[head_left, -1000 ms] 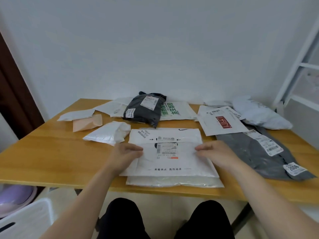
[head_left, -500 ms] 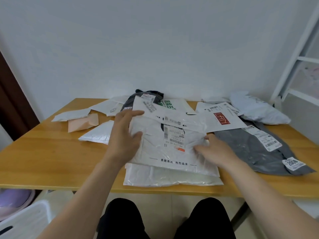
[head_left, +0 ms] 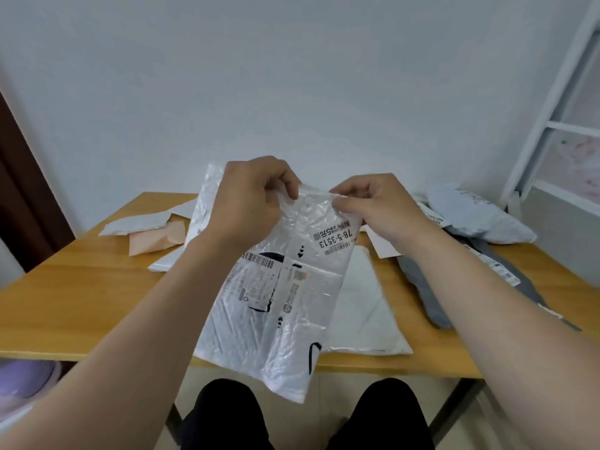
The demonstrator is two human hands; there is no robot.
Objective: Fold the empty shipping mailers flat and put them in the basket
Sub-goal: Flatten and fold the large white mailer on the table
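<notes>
Above the bench (head_left: 81, 303), our left hand (head_left: 250, 196) and right hand (head_left: 373, 206) pinch the white mailer (head_left: 285, 303) by its top edge; below them it hangs free.

Over the near edge of the tabletop (head_left: 81, 297) a white mailer (head_left: 276, 336) is held up. A sticker (head_left: 336, 238) near its top right reads "78-5-3513", printed upside down as it hangs. Beside that is a bold "5元" and some small Chinese print I can't make out. Lower on the same mailer sits a shipping label (head_left: 256, 289) topped by a barcode (head_left: 259, 261), its lines too fine to read. Along the right edge, the grey mailer (head_left: 431, 287) carries white labels (head_left: 496, 266) whose print is too small to tell.
</notes>
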